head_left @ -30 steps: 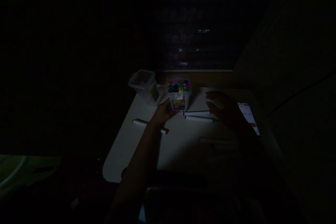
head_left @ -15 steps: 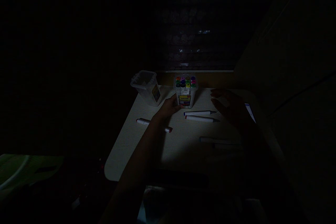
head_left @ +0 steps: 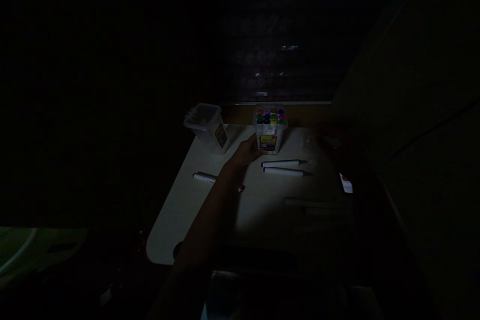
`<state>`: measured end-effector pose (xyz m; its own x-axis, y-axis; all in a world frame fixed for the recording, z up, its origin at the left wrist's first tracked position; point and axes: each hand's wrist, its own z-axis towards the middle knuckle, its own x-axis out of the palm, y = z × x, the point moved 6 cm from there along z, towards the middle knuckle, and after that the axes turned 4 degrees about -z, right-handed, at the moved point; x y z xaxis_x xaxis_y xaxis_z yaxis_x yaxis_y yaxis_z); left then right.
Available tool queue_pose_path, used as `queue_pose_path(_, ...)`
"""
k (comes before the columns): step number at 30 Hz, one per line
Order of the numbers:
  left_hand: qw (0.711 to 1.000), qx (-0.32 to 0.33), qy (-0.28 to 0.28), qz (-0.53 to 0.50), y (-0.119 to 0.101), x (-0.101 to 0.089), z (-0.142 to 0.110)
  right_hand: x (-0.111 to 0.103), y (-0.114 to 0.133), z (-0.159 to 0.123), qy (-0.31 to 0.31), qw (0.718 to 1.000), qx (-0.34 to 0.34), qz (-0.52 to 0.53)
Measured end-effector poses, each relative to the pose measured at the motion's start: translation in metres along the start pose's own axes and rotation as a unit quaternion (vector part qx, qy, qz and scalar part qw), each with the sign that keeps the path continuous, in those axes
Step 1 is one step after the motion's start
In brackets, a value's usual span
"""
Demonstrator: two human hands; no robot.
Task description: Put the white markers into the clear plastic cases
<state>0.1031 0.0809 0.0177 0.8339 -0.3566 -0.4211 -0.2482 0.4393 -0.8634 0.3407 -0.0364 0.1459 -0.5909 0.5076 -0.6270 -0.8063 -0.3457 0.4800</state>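
My left hand (head_left: 246,152) grips the lower left side of a clear plastic box of markers (head_left: 269,142), its thumb at the front. The box stands upright, packed with white markers whose caps show several colours. In deep shadow to the right of the box is my right hand (head_left: 333,137), its fingers too dark to make out. In front of the box lie a blue-ended marker (head_left: 283,163) and a red-ended marker (head_left: 284,172), side by side. Another red-ended marker (head_left: 204,177) lies partly hidden under my left forearm.
A second clear plastic box (head_left: 212,137), open at the top, stands at the table's back left. More markers (head_left: 309,203) lie in shadow at the right. A lit phone screen (head_left: 345,183) shows beside my right arm. A dark wall rises behind the white table (head_left: 168,220).
The marker box has shifted slightly right with my left hand on it. My right hand has moved right, away from the box. More of the phone's lit screen shows, with different content.
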Motion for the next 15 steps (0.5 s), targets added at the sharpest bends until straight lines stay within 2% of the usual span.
queue_pose_path(4, 1.000, -0.003, 0.011, -0.018, -0.008, 0.006, -0.002, 0.016, -0.009, 0.001, 0.050, 0.995, 0.054, 0.062)
queue_pose_path(8, 1.000, -0.006, 0.014, -0.027, -0.009, 0.013, -0.004, 0.042, -0.027, 0.008, 0.111, 0.977, 0.114, 0.145)
queue_pose_path(15, 1.000, -0.007, 0.014, -0.017, -0.001, 0.016, -0.002, 0.080, -0.048, 0.034, 0.096, 0.966, 0.148, 0.187)
